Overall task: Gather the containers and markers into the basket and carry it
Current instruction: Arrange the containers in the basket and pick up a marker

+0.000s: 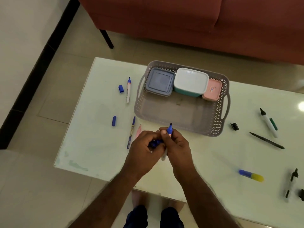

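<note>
Pinching an uncapped blue marker (169, 130) upright between thumb and fingers, the right hand (176, 146) holds it just this side of the grey basket (181, 112), tip pointing up past the fingertips. The left hand (144, 148) is curled round a blue cap (155, 143), touching the right hand at the knuckles. Beyond the fingers, the basket sits on the white table (92, 145) with three lidded containers along its far wall: a grey-blue container (160, 81), a teal container with a white lid (190, 81) and a small pink container (212, 90). Left of the left-hand fingers lie a capped blue pen (131, 131) and a pink pen (138, 131), partly hidden by the hand, with a loose blue cap (113, 120) further out. Farther left and beyond, another open blue marker (128, 90) lies beside its cap (121, 89). Well to the right of the right-hand fingers lie a black cap (234, 126), a green-capped marker (269, 123), a thin black pen (266, 140) and a blue-and-yellow highlighter (251, 175).
</note>
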